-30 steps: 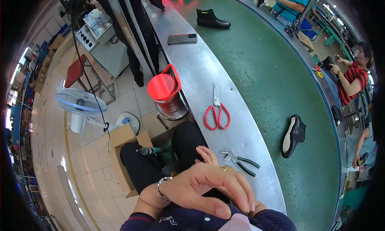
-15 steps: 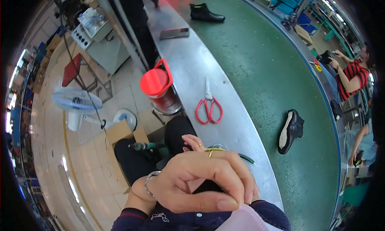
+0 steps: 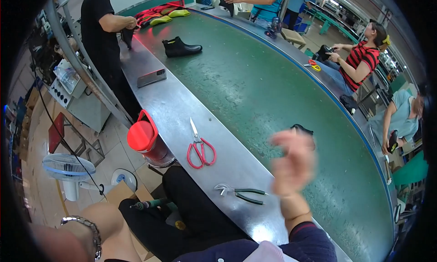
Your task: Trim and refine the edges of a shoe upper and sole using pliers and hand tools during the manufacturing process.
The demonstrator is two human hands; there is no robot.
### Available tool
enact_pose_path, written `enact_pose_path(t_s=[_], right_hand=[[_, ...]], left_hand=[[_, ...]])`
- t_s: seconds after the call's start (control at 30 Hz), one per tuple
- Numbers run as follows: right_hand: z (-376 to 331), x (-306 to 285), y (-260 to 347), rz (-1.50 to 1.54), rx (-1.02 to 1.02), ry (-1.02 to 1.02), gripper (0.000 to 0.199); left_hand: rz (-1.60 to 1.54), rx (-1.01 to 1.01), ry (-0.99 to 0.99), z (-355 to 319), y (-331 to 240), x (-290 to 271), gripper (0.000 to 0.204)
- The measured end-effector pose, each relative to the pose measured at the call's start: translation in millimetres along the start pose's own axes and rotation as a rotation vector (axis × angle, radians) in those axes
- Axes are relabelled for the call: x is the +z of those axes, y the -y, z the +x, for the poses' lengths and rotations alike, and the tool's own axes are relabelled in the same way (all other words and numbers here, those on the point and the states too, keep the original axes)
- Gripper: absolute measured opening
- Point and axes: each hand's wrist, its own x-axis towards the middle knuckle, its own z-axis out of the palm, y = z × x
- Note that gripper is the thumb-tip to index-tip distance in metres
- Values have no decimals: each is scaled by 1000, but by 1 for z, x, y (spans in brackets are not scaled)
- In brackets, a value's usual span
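While the left hand (image 3: pixel 45 244) sits at about 8 o'clock in the view, only its wrist with a metal watch band (image 3: pixel 88 228) and a blurred edge show, so I cannot tell how far it is open or whether it holds anything. At 9 o'clock a white floor fan (image 3: pixel 68 168) stands on the tiled floor. Just right of it, a red-lidded container (image 3: pixel 144 139) stands against the near edge of the steel bench (image 3: pixel 150 103). A dark phone (image 3: pixel 151 78) lies flat on that steel strip toward 11 o'clock. Red-handled scissors (image 3: pixel 199 148) lie near the centre, blades pointing to 12 o'clock. At 6 o'clock, green-handled pliers (image 3: pixel 243 193) lie on the steel, just left of the right hand. The right hand (image 3: pixel 293 159) is raised and blurred at about 4 o'clock, fingers loosely spread, gripping nothing. Partly hidden behind its fingertips, a black shoe (image 3: pixel 302 129) rests on the green belt (image 3: pixel 273 89). Another black boot (image 3: pixel 181 47) stands toward 12 o'clock.
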Motion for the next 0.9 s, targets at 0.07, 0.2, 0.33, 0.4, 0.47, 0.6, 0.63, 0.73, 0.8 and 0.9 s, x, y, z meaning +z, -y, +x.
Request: enact_pose_path(t_s=[0.07, 0.2, 0.33, 0.4, 0.47, 0.6, 0.63, 0.73, 0.8, 0.9], right_hand=[[48, -39, 31, -54, -253, -136, 48], [55, -138, 54, -75, -483, -431, 54], [-10, -269, 79, -202, -413, -479, 53], [-40, -301, 76, -217, -393, -522, 53], [-56, -340, 88, -248, -354, -539, 53], [-42, -329, 77, -252, -387, -561, 53], [-40, -328, 78, -274, -381, -557, 53], [-45, -358, 76, -291, -384, -553, 53], [-56, -388, 78, -290, -374, -548, 53], [-95, -429, 66, -281, -362, -540, 53]], left_hand=[[-56, -1, -47, 95, 49, 146, 59], [-109, 42, -19, 187, 52, 260, 56], [-211, 78, -23, 254, 73, 352, 53], [-216, 117, -28, 279, 76, 379, 52], [-240, 125, -41, 288, 69, 383, 51], [-246, 225, -145, 275, 64, 373, 49], [-269, 232, -169, 270, 70, 384, 49], [-288, 277, -250, 299, 72, 410, 48], [-288, 298, -301, 314, 67, 417, 48], [-509, -9, 36, 339, 51, 411, 53]])
